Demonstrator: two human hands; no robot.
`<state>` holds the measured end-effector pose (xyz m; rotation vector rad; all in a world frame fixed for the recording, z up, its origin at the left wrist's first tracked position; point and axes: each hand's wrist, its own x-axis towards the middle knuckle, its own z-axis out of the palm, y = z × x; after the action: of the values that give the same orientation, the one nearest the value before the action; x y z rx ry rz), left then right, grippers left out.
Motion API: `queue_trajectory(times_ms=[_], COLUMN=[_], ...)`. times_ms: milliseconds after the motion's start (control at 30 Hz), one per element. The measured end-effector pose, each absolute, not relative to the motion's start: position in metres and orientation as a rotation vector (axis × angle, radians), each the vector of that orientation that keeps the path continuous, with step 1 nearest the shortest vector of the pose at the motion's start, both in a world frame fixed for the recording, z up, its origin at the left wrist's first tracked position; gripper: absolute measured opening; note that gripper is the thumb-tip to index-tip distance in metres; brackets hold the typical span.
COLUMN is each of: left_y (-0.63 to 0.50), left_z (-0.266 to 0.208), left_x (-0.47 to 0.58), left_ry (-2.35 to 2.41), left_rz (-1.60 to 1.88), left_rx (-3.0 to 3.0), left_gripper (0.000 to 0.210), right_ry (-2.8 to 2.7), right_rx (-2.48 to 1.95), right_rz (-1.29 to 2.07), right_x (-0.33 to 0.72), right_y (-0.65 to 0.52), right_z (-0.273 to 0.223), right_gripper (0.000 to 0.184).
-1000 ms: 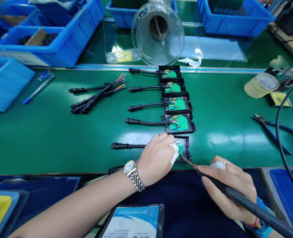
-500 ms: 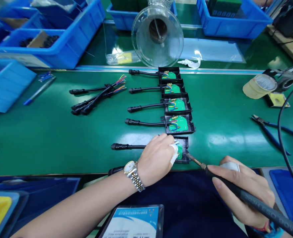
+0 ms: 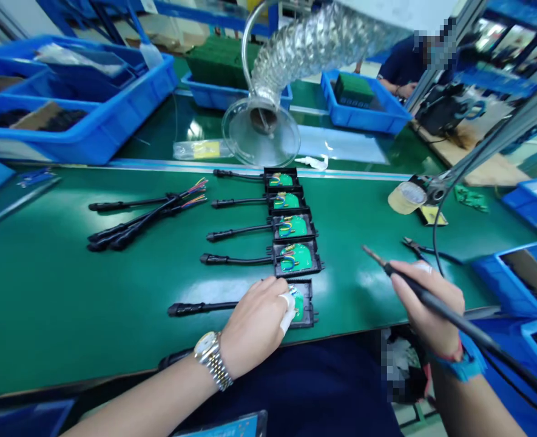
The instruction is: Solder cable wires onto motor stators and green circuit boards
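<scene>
My left hand [image 3: 259, 315], white tape on a finger, is closed over the left part of the nearest black plastic case [image 3: 312, 303]. What its fingertips grip is hidden. A green circuit board [image 3: 298, 303] shows in that case, and a black cable [image 3: 204, 308] runs out left under my hand. My right hand [image 3: 432, 297] is wrapped round the handle of a soldering iron [image 3: 425, 295], whose tip is up and to the right of the case, touching nothing. Behind are several similar cases [image 3: 295, 258] with boards, coloured wires and cables.
Loose black cables [image 3: 136, 227] with bared coloured wires lie left. A clear fume-extractor hood [image 3: 261, 142] hangs at the back. On the right are a yellowish round pot [image 3: 407, 198], cutting pliers [image 3: 427, 249] and a blue bin [image 3: 518, 285]. A co-worker [image 3: 398, 70] is at the far right.
The soldering iron has left the nearest case, moving up and to the right with my right hand. My left hand stays over the case. The camera view has tilted up.
</scene>
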<state>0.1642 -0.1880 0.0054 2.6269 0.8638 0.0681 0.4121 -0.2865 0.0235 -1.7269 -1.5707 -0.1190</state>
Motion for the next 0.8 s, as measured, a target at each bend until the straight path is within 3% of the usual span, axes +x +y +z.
queue_trajectory(times_ms=[200, 267, 367, 433, 600, 800], left_y=[-0.194, -0.197, -0.198, -0.198, -0.198, -0.196], left_z=[0.011, 0.01, 0.005, 0.001, -0.012, -0.022], left_x=[0.15, 0.137, 0.116, 0.106, 0.102, 0.098], left_ry=[0.829, 0.848, 0.937, 1.0, 1.011, 0.809], left_rz=[0.171, 0.213, 0.202, 0.173, 0.153, 0.209], left_rx=[2.56, 2.581, 2.658, 2.673, 2.663, 2.758], left_gripper=[0.015, 0.039, 0.073, 0.08, 0.069, 0.059], right_ry=[-1.475, -1.485, -1.522, -1.51, -1.598, -1.804], right_rx=[-1.828, -1.818, -1.791, -1.765, -1.685, -1.503], right_rz=[-0.663, -0.654, -0.546, -0.486, -0.22, 0.175], right_x=[0.509, 0.53, 0.539, 0.53, 0.462, 0.403], right_y=[-0.235, -0.225, -0.216, -0.21, -0.196, -0.18], right_z=[0.013, 0.01, 0.006, 0.002, -0.015, -0.022], right_gripper=[0.026, 0.026, 0.025, 0.024, 0.017, 0.041])
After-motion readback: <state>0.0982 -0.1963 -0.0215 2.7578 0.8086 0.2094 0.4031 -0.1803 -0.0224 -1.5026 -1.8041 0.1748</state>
